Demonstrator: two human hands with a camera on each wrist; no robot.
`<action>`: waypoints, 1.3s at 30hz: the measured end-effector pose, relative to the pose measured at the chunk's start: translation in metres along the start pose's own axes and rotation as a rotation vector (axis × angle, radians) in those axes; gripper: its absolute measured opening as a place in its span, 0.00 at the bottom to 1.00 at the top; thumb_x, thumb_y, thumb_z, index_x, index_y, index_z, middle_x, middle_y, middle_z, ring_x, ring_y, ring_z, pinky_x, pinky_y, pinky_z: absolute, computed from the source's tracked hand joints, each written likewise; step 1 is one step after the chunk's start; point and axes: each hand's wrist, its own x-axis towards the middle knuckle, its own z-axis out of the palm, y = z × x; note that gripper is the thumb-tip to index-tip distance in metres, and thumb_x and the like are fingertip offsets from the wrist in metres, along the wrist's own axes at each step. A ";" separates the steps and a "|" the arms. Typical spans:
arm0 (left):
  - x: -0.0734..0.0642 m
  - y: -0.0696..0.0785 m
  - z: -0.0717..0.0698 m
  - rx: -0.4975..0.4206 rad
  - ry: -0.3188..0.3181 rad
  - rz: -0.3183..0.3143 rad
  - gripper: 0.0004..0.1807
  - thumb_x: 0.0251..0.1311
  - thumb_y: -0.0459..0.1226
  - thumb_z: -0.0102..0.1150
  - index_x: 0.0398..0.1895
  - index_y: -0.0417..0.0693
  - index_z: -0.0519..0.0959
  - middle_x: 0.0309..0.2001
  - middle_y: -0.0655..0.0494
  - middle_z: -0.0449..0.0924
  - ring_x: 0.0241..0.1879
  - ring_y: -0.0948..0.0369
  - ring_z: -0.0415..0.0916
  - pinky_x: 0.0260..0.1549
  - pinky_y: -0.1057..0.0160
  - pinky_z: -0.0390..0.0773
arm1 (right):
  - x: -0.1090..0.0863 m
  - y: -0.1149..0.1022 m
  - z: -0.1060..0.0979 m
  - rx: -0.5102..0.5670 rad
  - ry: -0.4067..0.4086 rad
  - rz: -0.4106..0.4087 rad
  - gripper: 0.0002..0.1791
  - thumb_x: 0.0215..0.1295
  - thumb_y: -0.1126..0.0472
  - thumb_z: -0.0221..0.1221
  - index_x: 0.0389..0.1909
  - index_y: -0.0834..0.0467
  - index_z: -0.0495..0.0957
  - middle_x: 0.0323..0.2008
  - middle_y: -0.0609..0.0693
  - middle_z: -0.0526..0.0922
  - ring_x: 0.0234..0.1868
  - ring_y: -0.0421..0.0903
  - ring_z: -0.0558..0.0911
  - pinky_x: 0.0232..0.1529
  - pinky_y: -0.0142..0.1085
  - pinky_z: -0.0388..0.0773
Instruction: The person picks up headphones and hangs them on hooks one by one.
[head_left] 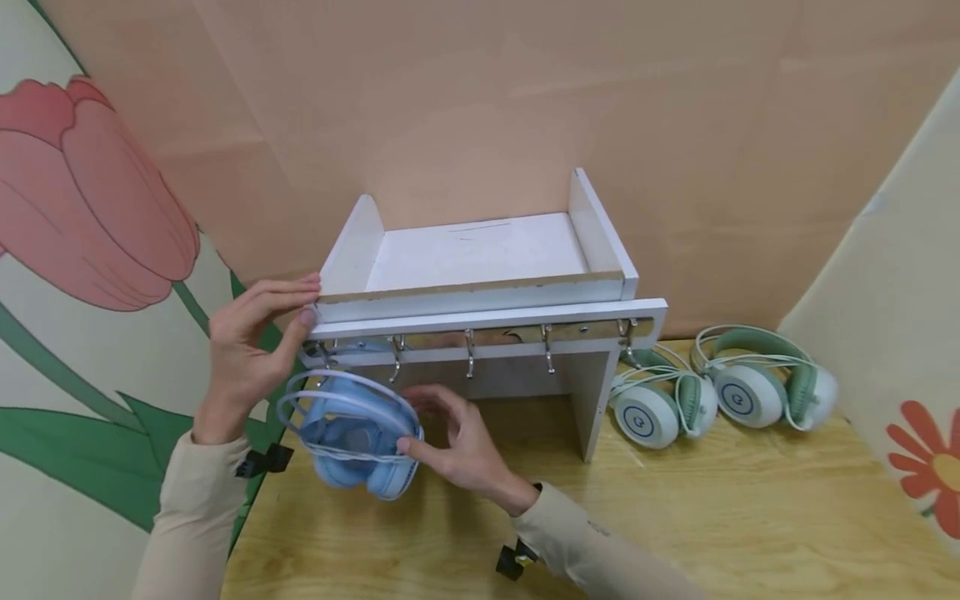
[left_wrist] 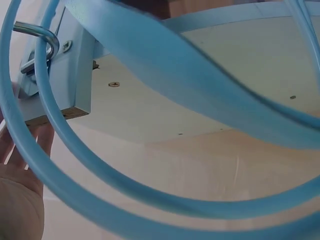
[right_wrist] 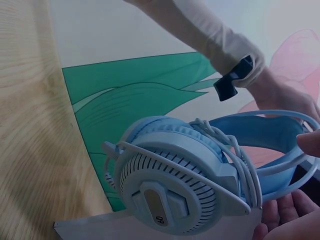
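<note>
Light blue headphones (head_left: 360, 425) are just below the left end of the white shelf rack (head_left: 480, 315). My right hand (head_left: 465, 442) holds them at the headband side, thumb in front and fingers behind. In the right wrist view, one slatted ear cup (right_wrist: 170, 185) faces the camera, with the cord bundled beside it. My left hand (head_left: 251, 346) grips the rack's left front corner, with the thumb on the front. The left wrist view shows a metal hook (left_wrist: 37, 32) overlapping the thin headband tubes (left_wrist: 65, 135).
Several metal hooks (head_left: 470, 354) line the rack's front rail. Two green-and-white headphones (head_left: 652, 408) (head_left: 757, 387) lie on the wooden table (head_left: 675, 517) to the right of the rack. A tulip-printed panel (head_left: 90, 200) stands at left, a flower-printed panel (head_left: 900, 333) at right.
</note>
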 end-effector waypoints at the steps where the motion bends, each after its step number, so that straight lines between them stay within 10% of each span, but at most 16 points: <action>1: 0.000 0.000 0.000 0.012 -0.001 -0.004 0.10 0.60 0.19 0.63 0.44 0.20 0.84 0.49 0.33 0.88 0.58 0.51 0.87 0.62 0.64 0.85 | -0.001 -0.001 -0.001 -0.002 0.003 -0.006 0.32 0.62 0.67 0.71 0.67 0.69 0.74 0.60 0.64 0.83 0.61 0.46 0.82 0.68 0.47 0.80; 12: 0.001 -0.001 0.003 -0.024 0.020 -0.031 0.12 0.58 0.18 0.63 0.45 0.19 0.84 0.50 0.30 0.87 0.59 0.50 0.87 0.62 0.64 0.85 | -0.011 -0.011 -0.011 -0.012 0.049 -0.059 0.30 0.62 0.71 0.69 0.65 0.72 0.73 0.59 0.72 0.81 0.59 0.69 0.80 0.66 0.41 0.80; 22: -0.002 -0.006 0.008 -0.162 0.110 -0.029 0.09 0.60 0.20 0.65 0.41 0.16 0.83 0.48 0.35 0.89 0.57 0.49 0.88 0.61 0.62 0.86 | -0.032 -0.015 -0.031 -0.058 0.079 -0.069 0.27 0.65 0.72 0.69 0.64 0.69 0.75 0.58 0.67 0.82 0.59 0.45 0.82 0.63 0.36 0.81; 33: 0.000 -0.011 0.015 -0.216 0.143 -0.014 0.07 0.60 0.20 0.63 0.35 0.16 0.81 0.43 0.39 0.88 0.55 0.49 0.88 0.62 0.58 0.86 | -0.053 -0.013 -0.059 -0.027 0.101 -0.106 0.23 0.65 0.76 0.65 0.61 0.71 0.74 0.56 0.73 0.79 0.59 0.47 0.83 0.60 0.35 0.83; 39: -0.005 -0.017 0.014 -0.223 0.147 -0.039 0.06 0.61 0.19 0.63 0.37 0.17 0.81 0.45 0.43 0.89 0.56 0.50 0.87 0.63 0.59 0.85 | -0.060 -0.018 -0.077 -0.070 0.103 -0.125 0.22 0.64 0.79 0.64 0.59 0.70 0.75 0.54 0.61 0.82 0.55 0.50 0.84 0.56 0.35 0.85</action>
